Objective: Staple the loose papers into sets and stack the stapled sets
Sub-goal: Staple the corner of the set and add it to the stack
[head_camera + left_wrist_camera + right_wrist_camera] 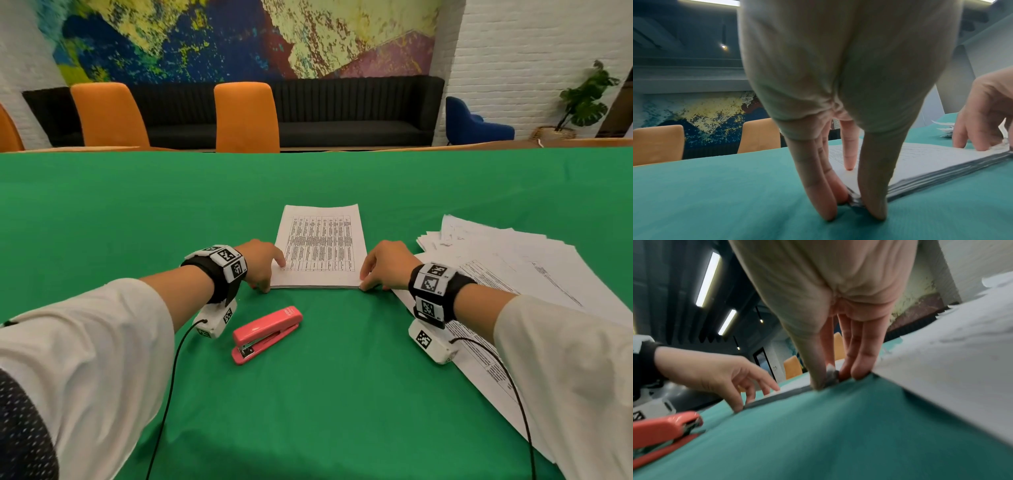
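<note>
A squared stack of printed papers (320, 246) lies on the green tablecloth (137, 212) in front of me. My left hand (270, 279) pinches its near left corner between thumb and fingers, with the index finger resting on the top sheet (920, 159). The right hand (366, 281) pinches the near right corner, which shows between thumb and fingers (859, 366) in the right wrist view. A pink stapler (265, 334) lies closed on the cloth just near of the stack, with neither hand on it. It also shows at the lower left as the stapler (663, 428).
A wide, fanned spread of loose white sheets (513, 270) covers the table on my right, under my right forearm. Cables run from both wrist cameras toward the near edge. Orange chairs (246, 116) stand beyond the far edge.
</note>
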A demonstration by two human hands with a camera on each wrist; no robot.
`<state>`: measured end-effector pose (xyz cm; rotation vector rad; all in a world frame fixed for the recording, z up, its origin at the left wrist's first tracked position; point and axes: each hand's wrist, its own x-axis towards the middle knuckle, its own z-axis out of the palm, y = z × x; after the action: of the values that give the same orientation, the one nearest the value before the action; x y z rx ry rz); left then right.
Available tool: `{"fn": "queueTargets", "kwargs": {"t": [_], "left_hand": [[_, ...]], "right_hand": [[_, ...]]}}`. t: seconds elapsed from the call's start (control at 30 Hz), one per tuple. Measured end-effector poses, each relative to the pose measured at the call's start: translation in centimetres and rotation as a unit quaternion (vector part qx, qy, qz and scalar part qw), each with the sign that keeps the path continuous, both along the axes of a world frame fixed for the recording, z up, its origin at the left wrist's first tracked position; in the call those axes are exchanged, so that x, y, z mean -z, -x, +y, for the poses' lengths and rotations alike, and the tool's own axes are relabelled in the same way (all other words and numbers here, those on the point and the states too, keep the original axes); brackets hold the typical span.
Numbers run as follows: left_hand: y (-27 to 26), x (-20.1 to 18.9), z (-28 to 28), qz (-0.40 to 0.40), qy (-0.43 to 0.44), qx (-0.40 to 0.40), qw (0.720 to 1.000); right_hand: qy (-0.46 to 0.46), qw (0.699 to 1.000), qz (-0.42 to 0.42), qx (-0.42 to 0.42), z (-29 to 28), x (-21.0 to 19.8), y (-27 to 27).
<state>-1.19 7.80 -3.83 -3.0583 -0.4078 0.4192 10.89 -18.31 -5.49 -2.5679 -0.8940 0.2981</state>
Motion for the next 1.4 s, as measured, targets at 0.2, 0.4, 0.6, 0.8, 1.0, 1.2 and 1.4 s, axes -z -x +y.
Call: {"fn": "queueTargets", "kwargs": {"t": [0.2,0.4,0.6,0.8,1.0,1.2,1.4], "left_hand": [[0.2,-0.1,-0.4,0.009,0.015,-0.03,0.999],[2.1,-3.2,-2.0,-0.061,0.004,-0.001,0.998],[5.7,-3.9,-6.6,0.135,0.011,0.061,0.989],[7.8,-2.2,-10.2,0.065,-0.053,0.232,0.969],[9.4,-2.6,-11.1,-0.018,-0.014,0.279,0.96],[10.0,-2.4,-12.3,-0.06,-0.029,0.075,0.995],[10.6,-0.8,-13.1,-0.025,0.015,0.054,0.998]], "right_hand": [[0.035,0.998,0.017,-0.042,-1.0,-1.0,-0.1],[0.087,0.991,-0.101,-0.003,-6.3,-1.1,-1.1],[0.269,0.959,0.022,-0.088,-12.0,-2.0,2.5],[0.273,0.933,0.082,-0.222,-14.6,-4.6,7.9],[0.122,0.963,0.088,-0.223,-15.1,-5.7,7.9],[0.24,0.967,-0.009,0.083,-16.3,-3.0,0.7],[0.156,0.984,0.015,0.089,-16.1,-3.3,0.0]]}}
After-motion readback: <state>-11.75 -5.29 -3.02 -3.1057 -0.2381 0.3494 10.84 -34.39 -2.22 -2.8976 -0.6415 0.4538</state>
